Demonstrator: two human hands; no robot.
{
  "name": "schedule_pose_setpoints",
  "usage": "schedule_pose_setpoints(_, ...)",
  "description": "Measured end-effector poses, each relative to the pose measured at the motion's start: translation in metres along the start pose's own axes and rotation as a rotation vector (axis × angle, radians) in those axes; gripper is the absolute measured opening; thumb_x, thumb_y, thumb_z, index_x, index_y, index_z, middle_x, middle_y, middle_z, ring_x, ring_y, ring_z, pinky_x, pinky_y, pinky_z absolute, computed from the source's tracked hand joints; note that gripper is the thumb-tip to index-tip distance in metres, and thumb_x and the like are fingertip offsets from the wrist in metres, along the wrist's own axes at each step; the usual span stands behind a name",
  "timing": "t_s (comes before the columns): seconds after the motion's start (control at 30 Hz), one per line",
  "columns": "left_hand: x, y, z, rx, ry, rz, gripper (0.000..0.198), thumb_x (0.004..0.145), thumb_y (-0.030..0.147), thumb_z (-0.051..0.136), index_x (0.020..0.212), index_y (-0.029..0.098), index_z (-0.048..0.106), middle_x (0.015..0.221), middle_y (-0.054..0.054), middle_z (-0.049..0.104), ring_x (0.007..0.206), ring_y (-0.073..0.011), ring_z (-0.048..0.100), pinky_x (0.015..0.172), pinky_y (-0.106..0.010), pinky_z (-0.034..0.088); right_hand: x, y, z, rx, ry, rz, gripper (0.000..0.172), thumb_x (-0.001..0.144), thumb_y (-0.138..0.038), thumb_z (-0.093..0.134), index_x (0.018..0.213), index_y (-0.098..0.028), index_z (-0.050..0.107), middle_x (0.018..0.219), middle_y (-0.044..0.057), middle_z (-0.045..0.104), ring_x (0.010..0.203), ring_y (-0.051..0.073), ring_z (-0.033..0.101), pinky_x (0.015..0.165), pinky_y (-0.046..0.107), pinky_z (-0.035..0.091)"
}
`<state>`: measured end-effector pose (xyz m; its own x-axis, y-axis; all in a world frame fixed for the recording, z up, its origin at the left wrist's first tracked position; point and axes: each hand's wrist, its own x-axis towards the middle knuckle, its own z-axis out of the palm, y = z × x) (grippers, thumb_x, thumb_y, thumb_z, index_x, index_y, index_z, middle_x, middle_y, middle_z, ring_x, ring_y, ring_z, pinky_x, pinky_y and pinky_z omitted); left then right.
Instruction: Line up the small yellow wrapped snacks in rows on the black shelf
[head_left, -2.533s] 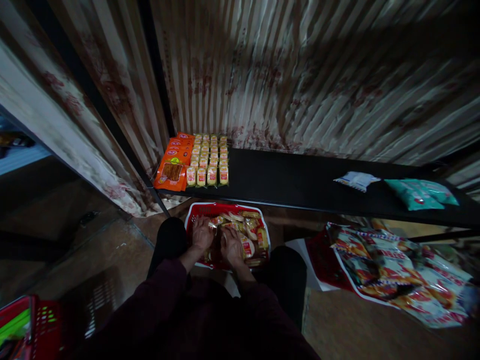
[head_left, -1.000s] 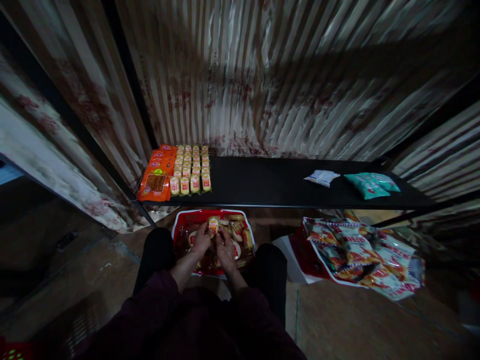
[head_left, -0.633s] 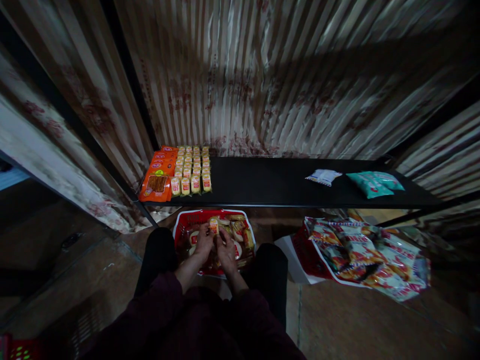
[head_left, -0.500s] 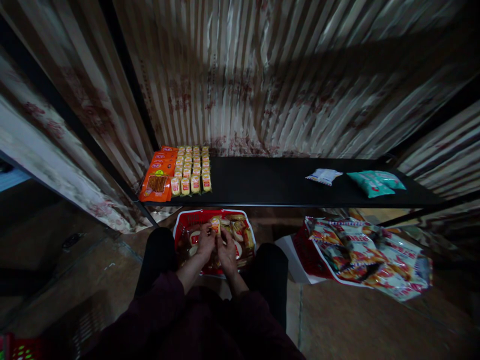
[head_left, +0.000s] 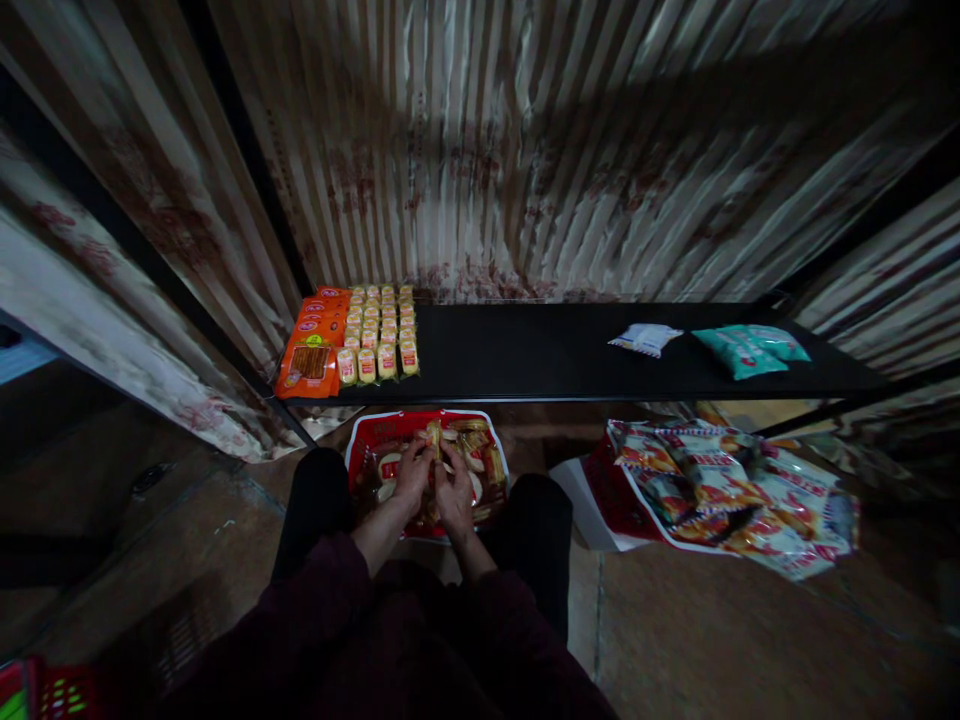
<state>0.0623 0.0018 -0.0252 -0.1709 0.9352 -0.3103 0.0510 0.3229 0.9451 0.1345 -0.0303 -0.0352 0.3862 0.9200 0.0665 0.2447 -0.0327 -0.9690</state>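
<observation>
Over a red basket [head_left: 355,440] with a white rim, my left hand [head_left: 412,472] and my right hand [head_left: 454,490] come together. Between their fingertips is a small yellow wrapped snack cake [head_left: 433,433], and both hands are closed on it. Below and around them in the basket lie more packaged snacks [head_left: 472,450], partly covered by my hands. On the black shelf [head_left: 510,350] just beyond, similar yellow snack cakes [head_left: 386,360] stand in neat rows. Orange snack packets [head_left: 311,345] lie overlapped beside those rows at the left.
Teal packets [head_left: 750,348] and a white-blue packet [head_left: 645,338] lie on the shelf's right part. A second red basket [head_left: 611,490], heaped with snack bags [head_left: 720,475], sits at right. A striped curtain [head_left: 465,150] hangs behind. Another red basket [head_left: 64,690] shows at lower left.
The snack cake has turned between my fingers, so its printed front shows less. My hands stay over the basket. The whole view has shifted slightly.
</observation>
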Motion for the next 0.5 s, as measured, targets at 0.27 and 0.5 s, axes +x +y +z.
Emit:
schedule_pose_setpoints(0.27, -0.002, 0.003, 0.001, -0.122, 0.016, -0.115, 0.033, 0.077, 0.023, 0.057, 0.109, 0.018, 0.065, 0.117, -0.01, 0.066, 0.105, -0.0188, 0.062, 0.088, -0.03, 0.049, -0.002, -0.008, -0.004, 0.032, -0.001, 0.04, 0.045, 0.081, -0.032, 0.047, 0.124, -0.019, 0.056, 0.122, 0.01, 0.063, 0.11, 0.021, 0.06, 0.094, 0.037, 0.049)
schedule_pose_setpoints(0.5, -0.004, 0.008, 0.001, -0.22, 0.033, -0.175, 0.03, 0.08, 0.018, 0.051, 0.107, 0.018, 0.065, 0.114, -0.009, 0.067, 0.105, -0.0165, 0.061, 0.092, -0.03, 0.046, -0.003, -0.014, -0.007, -0.009, -0.019, 0.008, 0.035, 0.082, -0.032, 0.046, 0.109, -0.019, 0.066, 0.115, 0.009, 0.066, 0.108, 0.022, 0.059, 0.096, 0.038, 0.046)
